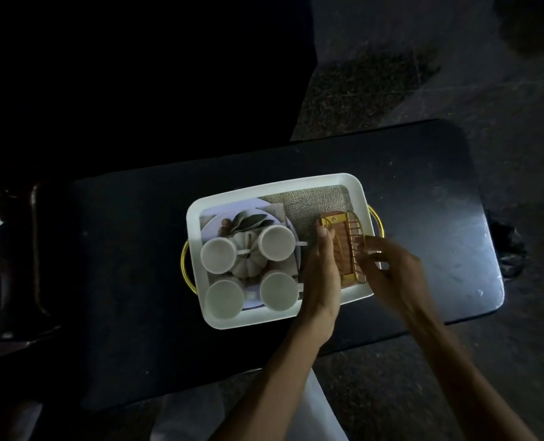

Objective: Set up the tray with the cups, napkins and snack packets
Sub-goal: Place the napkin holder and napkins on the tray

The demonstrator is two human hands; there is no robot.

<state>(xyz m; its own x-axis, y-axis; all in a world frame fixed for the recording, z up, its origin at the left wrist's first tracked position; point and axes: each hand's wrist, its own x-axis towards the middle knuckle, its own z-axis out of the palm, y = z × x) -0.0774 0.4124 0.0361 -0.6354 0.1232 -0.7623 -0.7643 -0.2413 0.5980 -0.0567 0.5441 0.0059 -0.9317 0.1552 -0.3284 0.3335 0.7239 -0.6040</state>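
A white rectangular tray [356,192] with gold handles sits on a dark table. Several pale cups [219,255] stand in its left half over a printed pumpkin picture. In the right half stands a gold wire holder [356,246] with brown napkins or packets [344,249] in it; which they are, I cannot tell. My left hand [321,275] lies flat against the holder's left side, fingers together. My right hand [388,268] touches the holder's right wire side with curled fingers. Whether either hand truly grips it is unclear.
The dark table [423,192] reaches to a rounded right edge, with stone floor [455,90] beyond. A dark wooden chair frame [16,249] stands at the left. A dark crumpled object [506,249] lies by the table's right edge. The scene is dim.
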